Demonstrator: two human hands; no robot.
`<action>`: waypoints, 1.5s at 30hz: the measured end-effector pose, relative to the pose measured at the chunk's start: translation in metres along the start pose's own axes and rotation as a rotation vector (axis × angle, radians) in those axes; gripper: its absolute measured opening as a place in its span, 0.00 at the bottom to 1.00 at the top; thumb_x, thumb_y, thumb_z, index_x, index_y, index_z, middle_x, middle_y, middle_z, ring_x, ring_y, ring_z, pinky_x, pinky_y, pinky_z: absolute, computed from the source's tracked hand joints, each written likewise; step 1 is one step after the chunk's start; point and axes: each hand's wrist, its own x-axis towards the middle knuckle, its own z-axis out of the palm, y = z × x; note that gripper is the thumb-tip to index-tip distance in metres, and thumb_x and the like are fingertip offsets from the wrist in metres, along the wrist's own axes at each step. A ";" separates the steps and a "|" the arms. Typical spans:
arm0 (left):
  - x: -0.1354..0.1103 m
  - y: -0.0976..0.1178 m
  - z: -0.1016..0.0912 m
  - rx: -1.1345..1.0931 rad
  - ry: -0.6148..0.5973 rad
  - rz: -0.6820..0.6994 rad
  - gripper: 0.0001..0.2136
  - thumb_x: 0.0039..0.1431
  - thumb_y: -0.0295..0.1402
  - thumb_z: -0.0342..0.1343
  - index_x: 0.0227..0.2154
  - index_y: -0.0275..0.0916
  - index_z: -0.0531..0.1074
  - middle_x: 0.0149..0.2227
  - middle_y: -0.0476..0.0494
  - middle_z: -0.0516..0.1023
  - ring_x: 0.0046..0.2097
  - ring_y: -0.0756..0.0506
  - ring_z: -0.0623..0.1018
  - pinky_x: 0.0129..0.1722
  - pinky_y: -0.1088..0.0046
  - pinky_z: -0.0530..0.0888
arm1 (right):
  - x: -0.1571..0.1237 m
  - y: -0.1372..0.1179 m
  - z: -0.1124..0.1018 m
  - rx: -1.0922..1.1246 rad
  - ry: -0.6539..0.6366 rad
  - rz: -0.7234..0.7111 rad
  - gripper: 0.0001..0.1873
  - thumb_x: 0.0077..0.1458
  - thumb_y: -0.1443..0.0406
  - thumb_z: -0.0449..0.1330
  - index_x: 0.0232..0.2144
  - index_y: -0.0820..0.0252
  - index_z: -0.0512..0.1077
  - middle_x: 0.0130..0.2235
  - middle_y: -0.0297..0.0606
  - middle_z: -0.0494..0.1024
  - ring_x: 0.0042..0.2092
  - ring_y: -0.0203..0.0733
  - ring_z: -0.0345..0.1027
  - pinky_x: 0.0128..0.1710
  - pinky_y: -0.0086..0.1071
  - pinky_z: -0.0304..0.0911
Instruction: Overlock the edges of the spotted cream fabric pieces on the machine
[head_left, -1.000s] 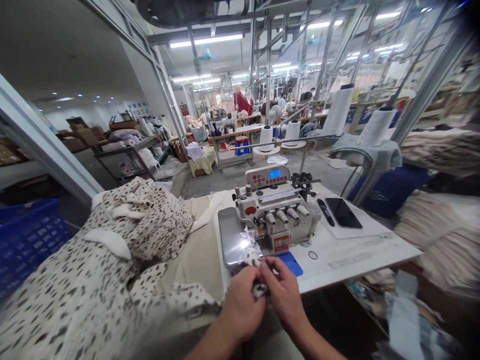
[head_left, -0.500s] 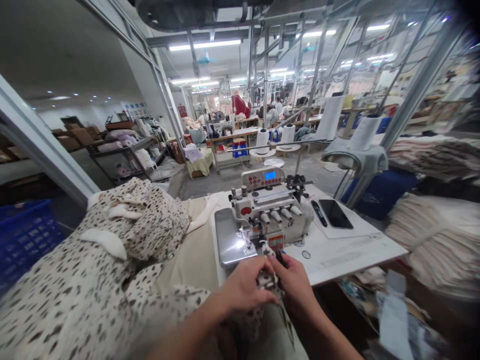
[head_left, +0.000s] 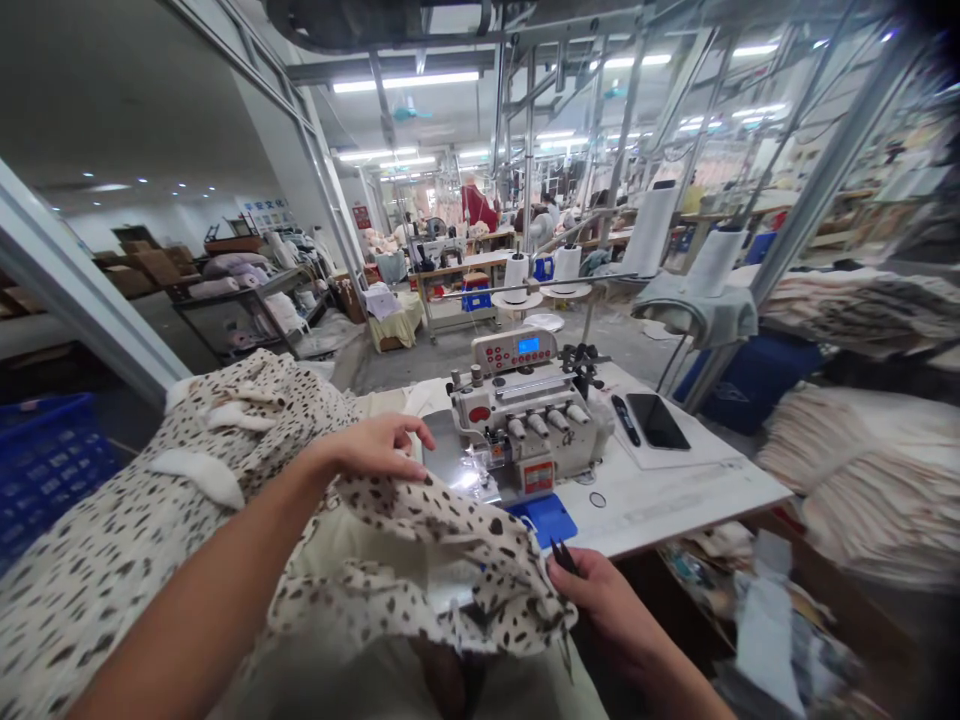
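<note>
My left hand (head_left: 379, 447) is raised left of the sewing machine, fingers apart and slightly curled, just above a strip of cream fabric with dark spots (head_left: 450, 515). That fabric spreads across the front between my hands, its far end bunched near my right hand (head_left: 600, 598). My right hand is closed around dark thread snips (head_left: 564, 558), whose points stick up past the fingers, and it also touches the fabric's edge. Behind the fabric stands a white overlock sewing machine (head_left: 536, 420) with a lit blue display. A blue plate (head_left: 553, 520) shows at its front.
A large heap of spotted fabric (head_left: 97, 590) lies at the left, beside a blue basket (head_left: 49, 470). On the white table (head_left: 675, 500) are a phone (head_left: 658, 421) and a dark pen-like tool (head_left: 625, 420). Folded fabric stacks (head_left: 862, 480) and a scrap-filled box (head_left: 862, 580) are right.
My hands were together at the machine's front on bunched fabric. My left hand has let go and moved up left; my right has moved slightly down right. The spotted fabric is now spread out.
</note>
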 end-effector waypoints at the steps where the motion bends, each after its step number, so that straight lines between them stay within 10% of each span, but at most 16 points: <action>1: 0.002 -0.002 -0.011 0.046 -0.010 -0.001 0.26 0.46 0.50 0.66 0.45 0.40 0.74 0.22 0.57 0.63 0.24 0.52 0.64 0.24 0.77 0.58 | -0.005 0.004 -0.003 0.007 0.001 0.014 0.26 0.41 0.46 0.72 0.26 0.63 0.76 0.21 0.34 0.74 0.21 0.36 0.65 0.26 0.32 0.63; 8: 0.011 -0.004 -0.061 0.333 0.082 -0.085 0.28 0.37 0.46 0.70 0.44 0.41 0.76 0.30 0.54 0.70 0.31 0.50 0.70 0.32 0.78 0.64 | -0.034 0.060 -0.037 -0.151 0.031 0.065 0.23 0.41 0.46 0.71 0.21 0.59 0.74 0.18 0.32 0.69 0.22 0.38 0.63 0.25 0.31 0.62; 14: 0.015 0.019 -0.034 0.280 -0.005 0.114 0.22 0.40 0.39 0.72 0.41 0.41 0.78 0.39 0.49 0.78 0.44 0.45 0.76 0.42 0.76 0.69 | -0.023 0.046 -0.061 -0.743 0.056 -0.408 0.08 0.44 0.61 0.69 0.20 0.55 0.75 0.26 0.36 0.74 0.29 0.44 0.66 0.31 0.35 0.63; 19: 0.016 0.037 0.009 0.125 -0.146 0.298 0.20 0.41 0.35 0.73 0.39 0.40 0.78 0.36 0.51 0.79 0.38 0.48 0.76 0.40 0.77 0.70 | 0.010 -0.021 0.010 -0.615 -0.007 -0.723 0.11 0.52 0.62 0.66 0.39 0.54 0.81 0.41 0.43 0.80 0.42 0.50 0.72 0.43 0.39 0.66; 24: 0.010 0.035 0.019 0.190 -0.199 0.305 0.22 0.40 0.33 0.73 0.41 0.42 0.78 0.36 0.52 0.80 0.37 0.48 0.77 0.37 0.78 0.71 | 0.045 -0.028 0.091 -0.305 -0.251 -0.359 0.17 0.45 0.56 0.71 0.37 0.59 0.80 0.34 0.37 0.81 0.34 0.44 0.70 0.38 0.36 0.66; 29: 0.019 0.013 -0.005 0.522 -0.011 0.238 0.20 0.40 0.21 0.66 0.39 0.47 0.80 0.36 0.54 0.81 0.36 0.48 0.78 0.35 0.78 0.71 | 0.052 -0.006 0.101 0.042 -0.218 -0.050 0.22 0.37 0.54 0.75 0.32 0.60 0.75 0.26 0.31 0.76 0.27 0.38 0.67 0.29 0.30 0.62; 34: 0.045 -0.006 -0.014 0.597 0.376 0.209 0.15 0.52 0.20 0.58 0.38 0.44 0.81 0.42 0.43 0.82 0.48 0.43 0.76 0.51 0.68 0.69 | 0.035 0.010 0.079 0.132 -0.180 -0.122 0.27 0.33 0.53 0.77 0.35 0.60 0.75 0.32 0.37 0.80 0.35 0.46 0.73 0.37 0.36 0.66; 39: 0.059 -0.021 0.033 0.569 0.778 0.111 0.13 0.65 0.28 0.51 0.49 0.40 0.77 0.52 0.36 0.77 0.53 0.40 0.72 0.54 0.61 0.67 | 0.020 0.037 0.058 0.155 -0.130 -0.031 0.31 0.31 0.56 0.78 0.39 0.60 0.76 0.31 0.37 0.81 0.33 0.46 0.74 0.35 0.35 0.66; 45: 0.055 -0.031 0.093 0.543 0.823 0.086 0.12 0.67 0.29 0.49 0.45 0.40 0.77 0.44 0.42 0.79 0.46 0.45 0.77 0.47 0.70 0.71 | 0.036 0.036 0.058 0.101 -0.116 -0.016 0.29 0.32 0.54 0.77 0.37 0.61 0.76 0.29 0.36 0.80 0.31 0.44 0.73 0.36 0.35 0.66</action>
